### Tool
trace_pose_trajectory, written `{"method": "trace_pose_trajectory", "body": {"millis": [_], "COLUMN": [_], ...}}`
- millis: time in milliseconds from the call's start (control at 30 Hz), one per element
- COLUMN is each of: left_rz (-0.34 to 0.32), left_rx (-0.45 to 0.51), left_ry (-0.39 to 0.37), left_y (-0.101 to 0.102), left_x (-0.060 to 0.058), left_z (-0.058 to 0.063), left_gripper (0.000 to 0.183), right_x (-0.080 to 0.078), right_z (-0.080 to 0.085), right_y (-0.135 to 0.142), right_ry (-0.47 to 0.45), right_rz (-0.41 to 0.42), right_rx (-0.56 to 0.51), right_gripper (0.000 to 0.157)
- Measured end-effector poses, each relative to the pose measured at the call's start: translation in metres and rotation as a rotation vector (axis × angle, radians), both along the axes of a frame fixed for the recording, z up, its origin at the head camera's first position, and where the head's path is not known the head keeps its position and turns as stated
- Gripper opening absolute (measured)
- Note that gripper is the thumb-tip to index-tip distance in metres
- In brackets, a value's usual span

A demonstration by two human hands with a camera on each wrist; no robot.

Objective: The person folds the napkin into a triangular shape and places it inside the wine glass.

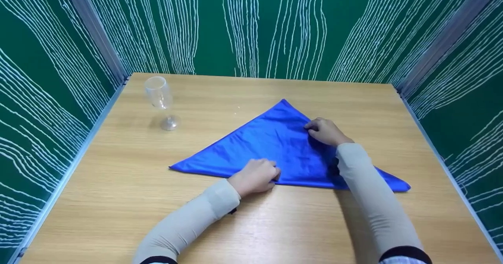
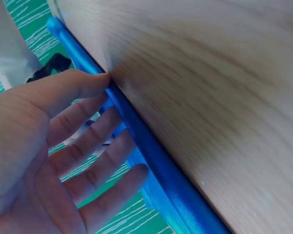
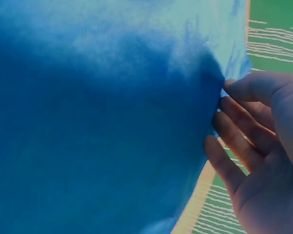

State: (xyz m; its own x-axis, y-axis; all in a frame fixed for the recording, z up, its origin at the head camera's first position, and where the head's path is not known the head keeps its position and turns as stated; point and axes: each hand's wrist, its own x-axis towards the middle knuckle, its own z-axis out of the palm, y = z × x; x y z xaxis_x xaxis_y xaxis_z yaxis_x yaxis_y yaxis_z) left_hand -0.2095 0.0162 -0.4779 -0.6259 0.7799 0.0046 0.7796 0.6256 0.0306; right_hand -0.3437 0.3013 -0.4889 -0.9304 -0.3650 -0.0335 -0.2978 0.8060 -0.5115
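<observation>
Got a shiny blue triangular cloth [image 1: 251,142] lying mid-table on light-brown wood [image 1: 98,193], fingers of the left hand [image 1: 254,176] pinching its near side, right hand's [image 1: 327,131] pinching its right slope.

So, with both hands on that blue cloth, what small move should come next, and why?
Perhaps the right hand should gently draw the blue cloth outward by its slanting right edge. The triangle looks slightly wrinkled, that hand is already at that edge, and the left hand is at the near edge, where it could steady things.
</observation>
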Motion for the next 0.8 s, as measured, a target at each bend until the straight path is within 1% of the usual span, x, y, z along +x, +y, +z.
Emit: {"method": "trace_pose_trajectory", "body": {"millis": [100,200,367,467,600,800], "left_rz": [0.000,-0.004,0.001,0.010,0.016,0.017], "left_rx": [0.004,0.006,0.003,0.004,-0.006,0.011], "left_ry": [-0.013,-0.021,-0.027,-0.023,-0.003,0.043], "left_y": [0.000,0.001,0.001,0.001,0.001,0.000], "left_x": [0.000,0.000,0.000,0.000,0.000,-0.001], "left_z": [-0.001,0.000,0.001,0.001,0.001,-0.002], "left_gripper": [0.008,0.008,0.008,0.008,0.008,0.003], "right_x": [0.005,0.012,0.029,0.038,0.046,0.050], "right_z": [0.003,0.007,0.013,0.015,0.015,0.014], "right_y": [0.001,0.002,0.006,0.009,0.012,0.015], "right_ry": [-0.004,-0.011,-0.055,-0.056,-0.038,0.021], "right_rz": [0.033,0.045,0.004,-0.011,-0.018,0.016], "right_rx": [0.027,0.080,0.209,0.264,0.278,0.276], "right_gripper": [0.031,0.033,0.041,0.045,0.047,0.046]}}
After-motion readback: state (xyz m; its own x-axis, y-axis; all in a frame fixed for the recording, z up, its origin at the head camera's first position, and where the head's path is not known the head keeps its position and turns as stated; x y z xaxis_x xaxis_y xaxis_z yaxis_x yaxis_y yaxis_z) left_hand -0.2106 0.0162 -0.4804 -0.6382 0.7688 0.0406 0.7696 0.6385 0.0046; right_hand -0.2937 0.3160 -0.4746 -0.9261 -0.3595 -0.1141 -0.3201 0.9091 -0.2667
